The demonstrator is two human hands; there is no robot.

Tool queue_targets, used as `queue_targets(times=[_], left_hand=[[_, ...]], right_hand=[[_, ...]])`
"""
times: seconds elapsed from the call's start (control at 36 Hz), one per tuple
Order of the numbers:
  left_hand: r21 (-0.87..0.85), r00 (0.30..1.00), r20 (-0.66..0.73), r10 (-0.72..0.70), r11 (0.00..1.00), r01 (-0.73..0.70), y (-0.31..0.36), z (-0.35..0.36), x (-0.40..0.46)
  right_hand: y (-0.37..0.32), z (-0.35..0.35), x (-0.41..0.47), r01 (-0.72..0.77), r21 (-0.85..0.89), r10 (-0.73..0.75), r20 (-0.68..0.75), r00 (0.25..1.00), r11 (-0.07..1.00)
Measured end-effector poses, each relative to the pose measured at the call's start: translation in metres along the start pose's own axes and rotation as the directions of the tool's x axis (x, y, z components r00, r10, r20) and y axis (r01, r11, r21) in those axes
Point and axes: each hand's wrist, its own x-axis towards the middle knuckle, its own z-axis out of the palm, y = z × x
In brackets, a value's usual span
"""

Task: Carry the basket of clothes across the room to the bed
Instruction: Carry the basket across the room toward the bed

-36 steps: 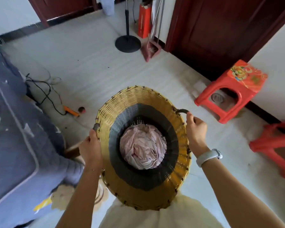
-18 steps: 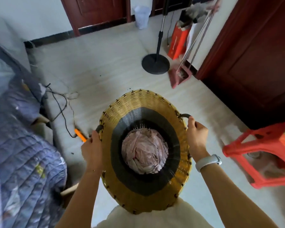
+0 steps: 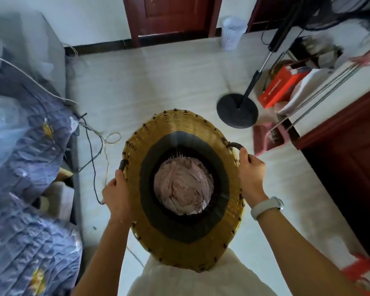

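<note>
The left hand (image 3: pixel 116 192) and right hand (image 3: pixel 251 174) each grip a handle of the unlabelled woven basket (image 3: pixel 179 129) holding pink clothes (image 3: pixel 183 188), beside the bed (image 3: pixel 30 210).

Bare floor (image 3: pixel 169 86) ahead open to the door (image 3: pixel 171 16). Loose cables (image 3: pixel 94 150) beside bed (image 3: pixel 26 189) on left; fan base (image 3: pixel 237 111) and dustpan (image 3: pixel 269 139) block right.

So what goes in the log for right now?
left hand: gripping handle | right hand: gripping handle | basket: lifted, clothes inside | bed: left
</note>
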Motion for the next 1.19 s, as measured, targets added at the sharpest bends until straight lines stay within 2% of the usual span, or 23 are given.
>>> queue_targets(times=[0.22,0.33,0.53,0.67,0.89,1.06,1.19], left_hand=[[0.034,1.0,-0.019,-0.015,0.999,0.016,0.102,0.06,0.148],[-0.021,0.998,-0.046,-0.034,0.999,0.033,0.153,0.083,0.206],[-0.031,0.997,-0.078,0.026,0.999,-0.029,0.243,0.127,0.301],[-0.069,0.991,-0.12,-0.053,0.997,0.045,0.29,0.168,0.377],[-0.042,0.98,-0.191,-0.057,0.998,0.05,0.382,0.216,0.486],[-0.145,0.965,-0.23,-0.13,0.985,0.098,0.441,0.227,0.569],[-0.227,0.957,-0.21,-0.2,0.962,0.151,0.48,0.235,0.658]], right_hand=[[-0.099,0.121,0.109,0.036,-0.003,-0.036,0.01,0.999,0.999],[-0.149,0.172,0.154,0.055,0.01,-0.055,0.039,0.998,0.998],[-0.217,0.258,0.245,0.085,0.006,-0.085,0.068,0.994,0.996],[-0.264,0.33,0.324,0.088,-0.021,-0.085,0.128,0.988,0.996],[-0.357,0.441,0.429,0.142,-0.043,-0.125,0.269,0.955,0.989],[-0.419,0.526,0.486,0.177,-0.062,-0.148,0.32,0.936,0.982],[-0.46,0.616,0.517,0.193,-0.082,-0.156,0.329,0.931,0.978]])
